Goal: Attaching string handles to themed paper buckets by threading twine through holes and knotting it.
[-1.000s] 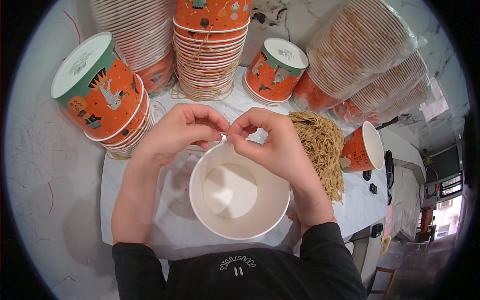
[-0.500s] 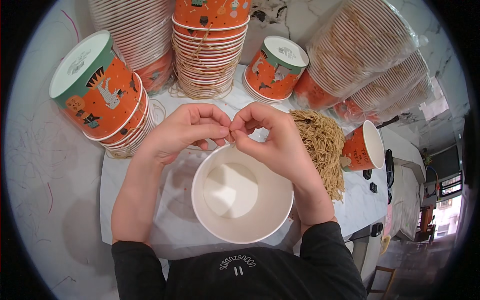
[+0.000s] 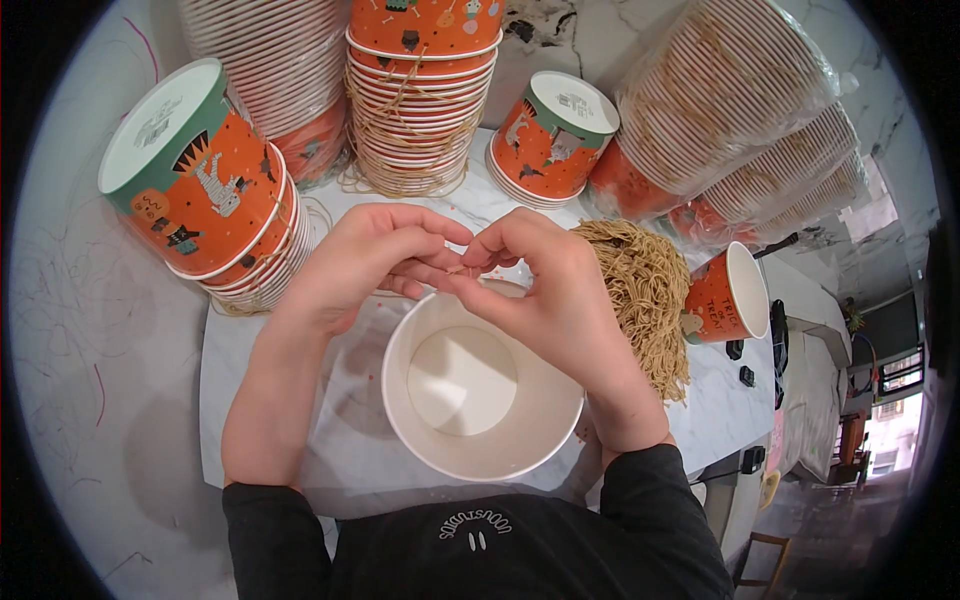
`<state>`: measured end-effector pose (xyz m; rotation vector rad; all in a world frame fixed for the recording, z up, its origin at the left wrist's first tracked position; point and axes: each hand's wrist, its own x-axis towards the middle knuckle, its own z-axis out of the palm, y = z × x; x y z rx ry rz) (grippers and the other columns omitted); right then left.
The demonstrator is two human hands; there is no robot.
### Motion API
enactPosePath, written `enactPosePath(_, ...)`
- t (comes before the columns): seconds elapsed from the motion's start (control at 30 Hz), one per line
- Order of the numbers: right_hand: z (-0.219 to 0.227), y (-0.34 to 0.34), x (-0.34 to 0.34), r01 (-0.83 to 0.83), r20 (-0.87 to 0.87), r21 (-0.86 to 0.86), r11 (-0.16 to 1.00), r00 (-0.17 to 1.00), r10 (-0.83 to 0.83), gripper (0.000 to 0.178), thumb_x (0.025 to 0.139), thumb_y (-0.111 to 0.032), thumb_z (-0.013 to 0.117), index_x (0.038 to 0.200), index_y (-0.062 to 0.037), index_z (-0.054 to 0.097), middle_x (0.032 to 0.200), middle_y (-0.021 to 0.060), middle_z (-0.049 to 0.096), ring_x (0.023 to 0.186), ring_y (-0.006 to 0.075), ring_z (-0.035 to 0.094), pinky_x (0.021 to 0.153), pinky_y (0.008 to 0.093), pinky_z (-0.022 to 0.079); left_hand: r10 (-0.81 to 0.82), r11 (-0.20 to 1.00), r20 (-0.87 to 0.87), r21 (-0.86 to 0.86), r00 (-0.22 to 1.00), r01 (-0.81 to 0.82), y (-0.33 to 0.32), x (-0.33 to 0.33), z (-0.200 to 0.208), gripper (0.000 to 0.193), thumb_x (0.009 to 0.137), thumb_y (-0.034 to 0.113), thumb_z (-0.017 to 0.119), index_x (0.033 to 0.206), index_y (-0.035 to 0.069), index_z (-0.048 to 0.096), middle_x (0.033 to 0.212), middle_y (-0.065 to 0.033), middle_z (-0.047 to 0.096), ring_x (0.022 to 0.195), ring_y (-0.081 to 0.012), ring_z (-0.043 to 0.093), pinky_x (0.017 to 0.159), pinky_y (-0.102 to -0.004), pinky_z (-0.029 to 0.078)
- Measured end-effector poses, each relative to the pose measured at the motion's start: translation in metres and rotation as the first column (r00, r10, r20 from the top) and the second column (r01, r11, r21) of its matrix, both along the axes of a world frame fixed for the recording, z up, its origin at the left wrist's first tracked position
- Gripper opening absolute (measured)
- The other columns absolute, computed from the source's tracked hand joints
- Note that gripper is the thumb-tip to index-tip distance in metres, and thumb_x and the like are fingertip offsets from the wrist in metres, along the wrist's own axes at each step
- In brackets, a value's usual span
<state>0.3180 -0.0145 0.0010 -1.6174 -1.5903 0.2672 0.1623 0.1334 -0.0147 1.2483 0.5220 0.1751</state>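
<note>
A large white paper bucket (image 3: 484,440) stands mouth up on the table before me, its inside bare. Over its far rim, my left hand (image 3: 385,255) and my right hand (image 3: 535,275) meet with fingertips together. Both hands are closed in a pinch on a thin string (image 3: 457,270), mostly hidden by the fingers. My right thumb reaches across toward the left fingertips. Just right of my right hand lies a thick bundle of tan strings (image 3: 640,300).
Upside-down orange buckets (image 3: 215,190) are stacked at left, with a taller strung stack (image 3: 420,110) behind. A short stack (image 3: 553,140) stands at the back. Plastic-wrapped bucket stacks (image 3: 720,100) fill the back right. A small orange cup (image 3: 722,300) lies tilted at the table's right.
My fingers have shifted: the left ones are straighter and the right thumb has moved across to the left fingertips. The white bucket has moved very slightly.
</note>
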Motion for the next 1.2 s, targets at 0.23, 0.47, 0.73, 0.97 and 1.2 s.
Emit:
enactPosePath(0.23,-0.002,0.0,0.002,0.01,0.098,0.06,0.998,0.995,-0.016,0.019,0.081,-0.011,0.08,0.09,0.0003,0.067,0.087,0.013,0.067,0.078,0.0297,0.071,0.069,0.0382,0.055,-0.009,1.0,0.057,-0.012,0.998,0.01,0.0,-0.008,0.011,0.035,0.1,0.02,0.05,0.124,0.001,0.067,0.103,-0.0104,0.076,0.092,-0.0123,0.074,0.077,-0.0234,0.057)
enactPosePath(0.47,0.004,0.002,0.008,-0.087,-0.015,0.035,0.996,0.996,0.088,0.011,0.085,-0.009,0.077,0.091,-0.0005,0.072,0.086,0.0132,0.069,0.077,0.0291,0.07,0.069,0.0377,0.055,-0.104,0.985,0.072,-0.134,0.992,0.113,0.009,0.001,-0.012,0.028,0.099,0.028,0.066,0.114,0.005,0.069,0.1,-0.0041,0.075,0.089,-0.0088,0.071,0.073,-0.0192,0.055)
enactPosePath(0.73,-0.003,0.006,0.012,-0.192,-0.05,0.099,0.976,0.979,0.197,0.009,0.085,-0.005,0.074,0.092,-0.0005,0.073,0.088,0.0115,0.069,0.081,0.0282,0.07,0.071,0.0372,0.055,-0.172,0.955,0.119,-0.226,0.978,0.195,0.021,0.006,-0.037,0.025,0.095,0.026,0.075,0.109,0.007,0.069,0.097,-0.0002,0.073,0.085,-0.0053,0.069,0.071,-0.0183,0.054)
enactPosePath(0.97,-0.004,0.005,0.005,-0.043,0.03,0.042,0.998,0.999,0.042,0.01,0.084,-0.007,0.075,0.092,-0.0017,0.073,0.091,0.0115,0.069,0.077,0.0304,0.071,0.069,0.0387,0.055,-0.091,0.963,0.068,-0.248,0.994,0.105,0.022,0.008,-0.038,0.021,0.092,0.019,0.076,0.107,0.007,0.069,0.096,0.0007,0.073,0.088,-0.0054,0.069,0.07,-0.019,0.053)
enactPosePath(1.2,-0.003,0.004,0.003,0.001,0.186,-0.029,1.0,0.983,0.004,0.011,0.084,-0.009,0.074,0.091,-0.003,0.069,0.09,0.0115,0.068,0.077,0.031,0.071,0.065,0.0393,0.054,0.055,0.998,0.005,0.014,0.999,-0.055,0.002,0.01,-0.022,0.022,0.081,0.01,0.074,0.102,0.006,0.068,0.092,0.0005,0.071,0.081,-0.0052,0.063,0.069,-0.02,0.047)
